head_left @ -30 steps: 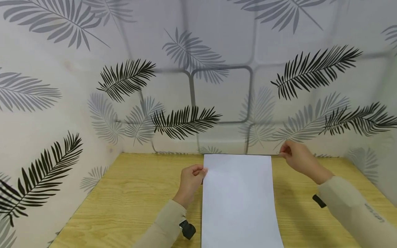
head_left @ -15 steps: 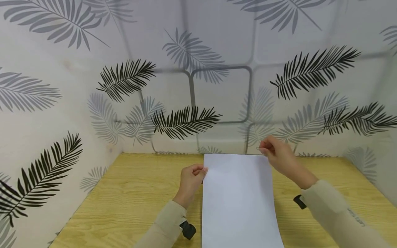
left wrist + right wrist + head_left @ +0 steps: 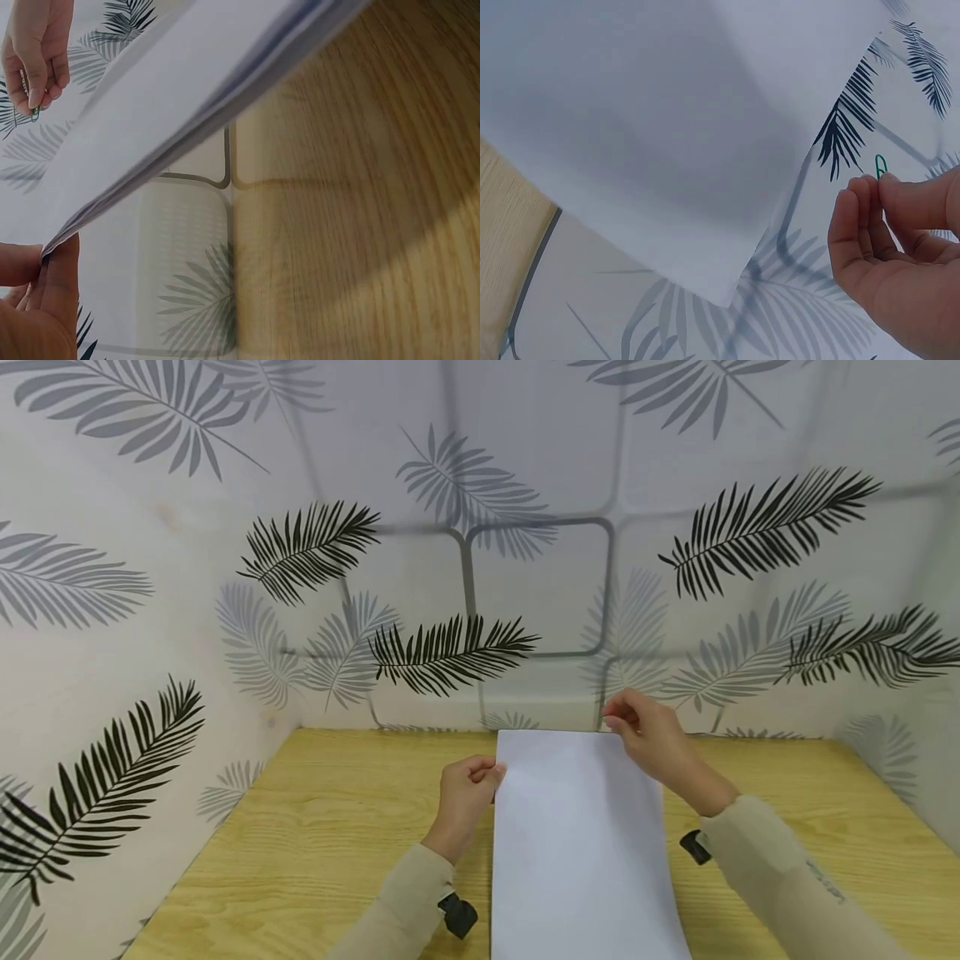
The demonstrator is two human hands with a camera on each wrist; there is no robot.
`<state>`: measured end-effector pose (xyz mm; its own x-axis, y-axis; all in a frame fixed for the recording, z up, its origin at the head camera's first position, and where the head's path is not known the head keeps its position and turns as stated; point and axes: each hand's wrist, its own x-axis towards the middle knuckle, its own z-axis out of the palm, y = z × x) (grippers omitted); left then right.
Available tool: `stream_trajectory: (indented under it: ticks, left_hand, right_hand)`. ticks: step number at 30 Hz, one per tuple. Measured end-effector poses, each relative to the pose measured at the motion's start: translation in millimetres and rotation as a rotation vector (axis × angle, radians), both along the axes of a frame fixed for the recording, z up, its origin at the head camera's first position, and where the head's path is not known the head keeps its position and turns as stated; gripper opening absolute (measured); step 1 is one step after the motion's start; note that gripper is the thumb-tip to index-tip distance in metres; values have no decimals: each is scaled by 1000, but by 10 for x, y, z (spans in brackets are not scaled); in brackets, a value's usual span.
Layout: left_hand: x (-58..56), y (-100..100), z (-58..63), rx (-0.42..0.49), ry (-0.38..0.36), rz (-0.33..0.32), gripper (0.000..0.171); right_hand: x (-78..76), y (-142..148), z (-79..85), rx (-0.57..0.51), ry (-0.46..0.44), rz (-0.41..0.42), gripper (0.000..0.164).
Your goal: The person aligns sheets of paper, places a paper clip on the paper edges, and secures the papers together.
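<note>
My left hand [image 3: 463,802] pinches the papers [image 3: 577,852] at ten o'clock, presumably steadying them; my right hand [image 3: 654,742] pinches a green clip [image 3: 881,163] at one.

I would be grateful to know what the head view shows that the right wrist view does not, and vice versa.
Only the head view shows the left grip pinching the left edge of the white paper, plus the beige sleeves and black devices at the cuffs.

Only the right wrist view shows the green paper clip, pinched in the right grip; from the head, it cannot be made out.

Both show the white paper, the right grip, the wooden tabletop and the leaf-patterned backdrop.
</note>
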<state>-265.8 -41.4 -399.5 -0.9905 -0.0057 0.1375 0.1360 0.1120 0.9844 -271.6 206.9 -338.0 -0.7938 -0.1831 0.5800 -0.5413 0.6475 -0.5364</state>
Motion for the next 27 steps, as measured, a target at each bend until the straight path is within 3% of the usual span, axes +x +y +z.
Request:
stream_trajectory:
  ticks: [27]
  left_hand:
    - [7,50,-17,18,92,12,15]
  right_hand:
    - [-101,-526,-78,-66,50,94,7]
